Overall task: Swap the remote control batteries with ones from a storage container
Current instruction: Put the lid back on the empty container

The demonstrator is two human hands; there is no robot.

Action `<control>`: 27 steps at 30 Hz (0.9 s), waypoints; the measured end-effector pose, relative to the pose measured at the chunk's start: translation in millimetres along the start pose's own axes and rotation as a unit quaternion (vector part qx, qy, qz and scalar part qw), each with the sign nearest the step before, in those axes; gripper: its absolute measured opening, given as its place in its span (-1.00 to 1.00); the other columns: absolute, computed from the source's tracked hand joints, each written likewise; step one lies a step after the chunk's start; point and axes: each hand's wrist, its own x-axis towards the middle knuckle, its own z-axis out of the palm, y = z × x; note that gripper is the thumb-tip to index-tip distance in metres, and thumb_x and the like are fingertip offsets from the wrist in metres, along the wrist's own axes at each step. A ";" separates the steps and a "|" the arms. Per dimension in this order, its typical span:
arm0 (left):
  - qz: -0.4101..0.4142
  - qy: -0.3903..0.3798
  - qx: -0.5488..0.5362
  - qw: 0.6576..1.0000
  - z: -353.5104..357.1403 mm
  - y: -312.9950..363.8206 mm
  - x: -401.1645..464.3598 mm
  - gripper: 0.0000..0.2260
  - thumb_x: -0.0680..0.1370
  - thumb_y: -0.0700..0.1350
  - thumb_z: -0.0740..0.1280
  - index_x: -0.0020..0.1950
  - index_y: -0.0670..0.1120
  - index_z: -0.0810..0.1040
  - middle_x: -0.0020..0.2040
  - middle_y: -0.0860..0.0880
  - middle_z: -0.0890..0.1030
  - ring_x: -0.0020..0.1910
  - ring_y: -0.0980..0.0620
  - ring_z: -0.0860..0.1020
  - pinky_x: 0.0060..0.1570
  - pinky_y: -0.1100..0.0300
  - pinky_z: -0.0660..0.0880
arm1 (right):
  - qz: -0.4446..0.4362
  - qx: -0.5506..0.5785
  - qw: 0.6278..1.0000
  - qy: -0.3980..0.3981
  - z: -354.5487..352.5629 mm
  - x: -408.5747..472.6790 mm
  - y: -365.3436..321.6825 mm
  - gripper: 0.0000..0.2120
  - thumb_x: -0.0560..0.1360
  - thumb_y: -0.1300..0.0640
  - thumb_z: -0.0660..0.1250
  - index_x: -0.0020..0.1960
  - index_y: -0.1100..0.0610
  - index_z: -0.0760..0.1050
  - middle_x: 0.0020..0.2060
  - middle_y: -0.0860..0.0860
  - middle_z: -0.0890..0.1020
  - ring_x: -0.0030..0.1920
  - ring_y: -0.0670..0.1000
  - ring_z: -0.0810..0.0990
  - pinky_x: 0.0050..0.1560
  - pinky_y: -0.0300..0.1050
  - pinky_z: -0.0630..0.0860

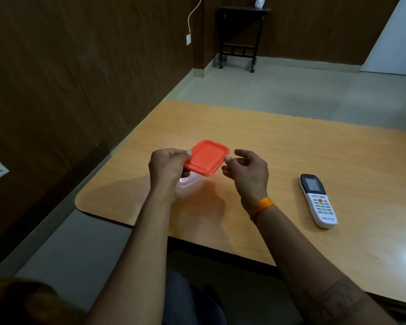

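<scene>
While the left hand [167,168] pinched the orange-lidded container [205,158] above the table [279,146], the right hand [249,170] touched its lid edge with loosely curled fingers. Well to the right lay the remote [319,200], with nothing between.

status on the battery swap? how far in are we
Early. Done: nothing visible yet; the remote lies face up on the table, untouched. In hand: the left hand holds the clear container by its orange lid, the right hand at the lid's edge, lid apparently still on. Left: open it, take batteries out, swap them into the remote.
</scene>
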 end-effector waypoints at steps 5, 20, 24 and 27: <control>0.061 0.022 0.069 0.995 -2.8 -2.1 10.1 -0.91 0.50 -0.14 0.54 -0.02 -0.10 0.76 -0.14 -0.05 0.75 -0.29 -0.02 0.70 -0.30 0.13 0.65 | 0.067 0.074 0.994 -0.053 13.0 7.3 -6.7 -0.66 0.53 0.21 0.53 0.25 0.30 0.56 -0.23 0.25 0.69 -0.35 0.08 0.67 -0.33 -0.12 0.64; 0.095 0.073 0.250 0.961 -6.4 -21.5 31.7 -0.85 0.58 -0.09 0.46 0.11 -0.03 0.78 0.11 -0.01 0.76 0.10 -0.07 0.68 -0.03 0.20 0.52 | 0.076 -0.034 0.997 -0.005 43.9 16.0 23.9 -0.80 0.53 0.08 0.52 -0.03 0.21 0.60 -0.37 0.12 0.71 -0.40 0.05 0.72 -0.31 -0.03 0.68; 0.094 0.080 0.254 0.959 -4.7 -26.4 33.5 -0.85 0.58 -0.11 0.46 0.11 -0.04 0.78 0.11 -0.02 0.77 0.14 -0.08 0.69 0.02 0.22 0.51 | 0.083 -0.041 0.996 -0.003 48.1 15.0 28.2 -0.78 0.52 0.07 0.53 0.03 0.20 0.59 -0.41 0.12 0.71 -0.45 0.04 0.69 -0.25 -0.02 0.72; 0.093 0.080 0.258 0.958 -4.4 -26.8 35.0 -0.85 0.58 -0.09 0.46 0.11 -0.05 0.78 0.12 -0.04 0.76 0.14 -0.10 0.69 0.01 0.21 0.50 | 0.081 -0.039 0.996 0.002 48.4 14.1 29.5 -0.78 0.54 0.05 0.51 0.04 0.18 0.59 -0.40 0.13 0.72 -0.45 0.04 0.69 -0.25 -0.01 0.73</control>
